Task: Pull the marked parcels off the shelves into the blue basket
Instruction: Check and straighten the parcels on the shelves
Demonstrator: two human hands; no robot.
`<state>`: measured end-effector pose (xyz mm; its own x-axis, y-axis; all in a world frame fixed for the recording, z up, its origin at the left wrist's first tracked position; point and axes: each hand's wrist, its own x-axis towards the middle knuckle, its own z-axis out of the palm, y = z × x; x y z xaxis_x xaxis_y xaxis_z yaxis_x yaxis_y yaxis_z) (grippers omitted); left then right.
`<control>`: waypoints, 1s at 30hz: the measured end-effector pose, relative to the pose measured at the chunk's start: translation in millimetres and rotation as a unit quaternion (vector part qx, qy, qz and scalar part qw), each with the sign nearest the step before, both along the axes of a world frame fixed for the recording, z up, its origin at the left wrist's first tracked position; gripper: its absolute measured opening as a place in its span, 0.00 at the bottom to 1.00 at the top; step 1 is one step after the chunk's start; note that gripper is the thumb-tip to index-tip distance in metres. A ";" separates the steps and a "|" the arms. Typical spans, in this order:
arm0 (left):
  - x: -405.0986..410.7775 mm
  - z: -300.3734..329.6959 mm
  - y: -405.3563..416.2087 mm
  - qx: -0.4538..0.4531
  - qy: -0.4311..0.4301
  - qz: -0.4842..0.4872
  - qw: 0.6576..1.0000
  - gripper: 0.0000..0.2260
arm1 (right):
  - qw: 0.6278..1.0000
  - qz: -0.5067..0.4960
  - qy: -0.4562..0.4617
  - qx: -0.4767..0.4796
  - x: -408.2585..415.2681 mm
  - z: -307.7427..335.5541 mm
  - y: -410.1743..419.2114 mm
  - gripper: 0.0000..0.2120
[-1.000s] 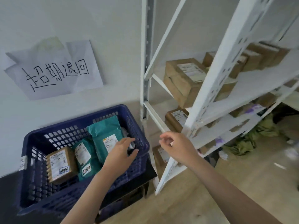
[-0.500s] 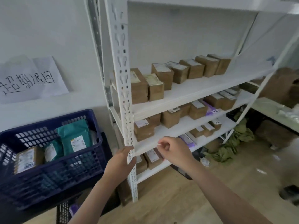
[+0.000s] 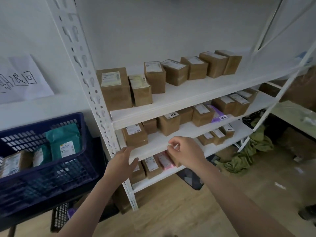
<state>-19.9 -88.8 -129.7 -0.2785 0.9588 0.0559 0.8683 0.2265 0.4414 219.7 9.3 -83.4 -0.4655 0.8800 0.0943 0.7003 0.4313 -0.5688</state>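
The blue basket (image 3: 42, 123) stands at the left and holds teal mailers (image 3: 63, 141) and a brown box (image 3: 12, 164). On the white rack's middle shelf (image 3: 159, 139) a brown box (image 3: 168, 124) and a purple mailer (image 3: 218, 115) carry tags with black characters. A small tagged box (image 3: 229, 130) sits one shelf lower. My left hand (image 3: 122, 162) hovers with relaxed fingers at the middle shelf's front edge, beside the rack's upright (image 3: 95, 100). My right hand (image 3: 186, 153) hangs loosely curled in front of that same edge and holds nothing.
Several brown boxes (image 3: 176, 72) line the top shelf. A pink parcel (image 3: 164, 161) and more boxes lie on the low shelf behind my hands. A handwritten paper sign (image 3: 22, 79) hangs on the wall. Green cloth (image 3: 248, 154) is heaped on the wooden floor.
My view has swung right from the basket to the rack. My left hand came out of the basket and moved to the shelf edge. My right hand has kept its curled pose.
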 end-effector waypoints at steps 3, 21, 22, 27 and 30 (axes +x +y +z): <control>-1.1 0.7 28.1 0.014 0.026 0.014 0.999 0.21 | 0.999 0.025 -0.017 0.018 -2.4 -1.0 34.9 0.14; 30.9 -7.8 95.5 -0.077 0.064 0.162 0.982 0.25 | 0.978 0.187 -0.091 0.017 3.6 -25.4 191.5 0.15; 32.9 -7.5 95.5 -0.076 0.054 0.177 0.980 0.25 | 0.976 0.196 -0.094 0.011 2.5 -26.8 196.5 0.15; 37.6 -19.6 96.5 -0.081 -0.016 0.222 0.972 0.27 | 0.966 0.232 -0.111 -0.003 -7.4 -40.9 214.4 0.17; 34.4 -44.8 97.6 -0.083 -0.045 0.232 0.968 0.29 | 0.965 0.234 -0.120 -0.016 -18.7 -59.0 220.4 0.18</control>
